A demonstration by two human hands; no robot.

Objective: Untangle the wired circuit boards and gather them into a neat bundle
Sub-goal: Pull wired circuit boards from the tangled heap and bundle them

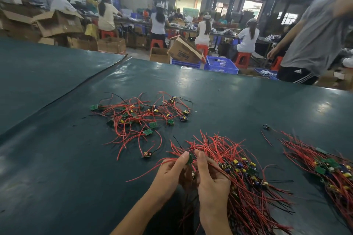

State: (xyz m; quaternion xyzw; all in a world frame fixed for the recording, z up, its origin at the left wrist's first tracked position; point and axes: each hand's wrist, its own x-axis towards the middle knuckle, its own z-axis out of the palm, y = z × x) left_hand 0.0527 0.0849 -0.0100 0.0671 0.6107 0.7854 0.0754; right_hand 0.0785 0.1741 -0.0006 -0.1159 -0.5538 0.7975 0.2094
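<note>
pinching green board (190,159) between both thumbs, right hand (212,181) gripping bundle (246,183)

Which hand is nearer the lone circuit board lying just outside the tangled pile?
Left. The left hand is just right of the lone circuit board; the right hand lies farther right.

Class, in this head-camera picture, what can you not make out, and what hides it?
All head view:
The bundle in the right hand: lower wire ends cut off by the bottom edge.
The second bundle: cut by the right edge.
Board count in the tangled pile: wires overlap, boards too small.
The left hand on the green board: fingers hidden behind it.
</note>
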